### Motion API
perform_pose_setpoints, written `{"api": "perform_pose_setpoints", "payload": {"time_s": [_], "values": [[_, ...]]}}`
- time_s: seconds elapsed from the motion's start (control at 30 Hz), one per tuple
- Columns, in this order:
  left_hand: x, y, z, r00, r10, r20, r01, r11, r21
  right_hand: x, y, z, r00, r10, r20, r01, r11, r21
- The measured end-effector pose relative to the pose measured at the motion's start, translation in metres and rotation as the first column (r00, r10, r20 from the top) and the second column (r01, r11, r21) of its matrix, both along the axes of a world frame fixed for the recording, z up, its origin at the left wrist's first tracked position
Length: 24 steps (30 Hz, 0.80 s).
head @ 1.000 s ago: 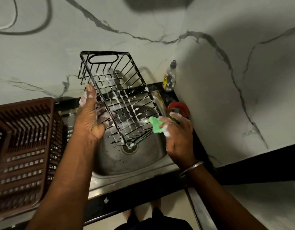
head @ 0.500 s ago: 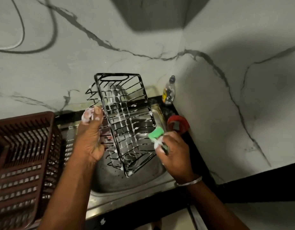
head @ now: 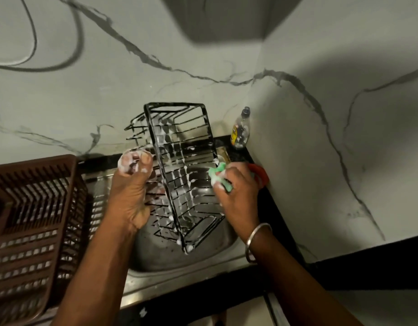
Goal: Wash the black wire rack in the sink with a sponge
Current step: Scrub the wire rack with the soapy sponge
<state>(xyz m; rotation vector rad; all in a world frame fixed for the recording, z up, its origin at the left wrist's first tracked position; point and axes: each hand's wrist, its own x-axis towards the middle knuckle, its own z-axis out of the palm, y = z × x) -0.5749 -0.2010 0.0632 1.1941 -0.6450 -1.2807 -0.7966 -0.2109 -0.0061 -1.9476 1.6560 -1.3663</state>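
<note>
The black wire rack [head: 179, 147] stands on end in the steel sink [head: 156, 257], tilted, its lower corner near the drain and its wires streaked with white foam. My left hand [head: 130, 191] grips the rack's left side, fingers foamy. My right hand [head: 236, 191] holds a green sponge [head: 217, 172] against the rack's right edge. A metal bangle circles my right wrist.
A brown plastic dish basket [head: 31, 222] sits on the drainboard to the left. A small clear bottle [head: 239, 130] stands in the back corner, with a red item [head: 259, 172] behind my right hand. Marble walls close in behind and to the right.
The rack has turned more edge-on and upright. My right hand with the sponge has moved up against the rack's right edge. The view has shifted closer.
</note>
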Motion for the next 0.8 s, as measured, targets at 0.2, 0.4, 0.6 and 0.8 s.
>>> {"api": "perform_pose_setpoints", "payload": {"time_s": [0.2, 0.4, 0.6, 0.8], "values": [[-0.001, 0.003, 0.006, 0.998, -0.016, 0.054, 0.019, 0.998, -0.065, 0.004, 0.003, -0.008, 0.999, 0.031, 0.044, -0.029, 0.999, -0.032], [-0.003, 0.005, -0.003, 0.996, -0.026, 0.080, 0.028, 0.999, -0.022, 0.009, -0.009, -0.009, 0.994, 0.019, 0.111, -0.017, 1.000, -0.014], [-0.003, 0.003, -0.008, 0.990, -0.065, 0.122, 0.067, 0.998, -0.008, 0.017, -0.045, 0.024, 0.972, -0.110, 0.206, 0.118, 0.993, -0.025], [-0.006, 0.007, -0.006, 0.981, -0.105, 0.162, 0.102, 0.994, 0.026, 0.015, -0.042, 0.009, 0.981, -0.051, 0.186, 0.047, 0.999, 0.025]]}}
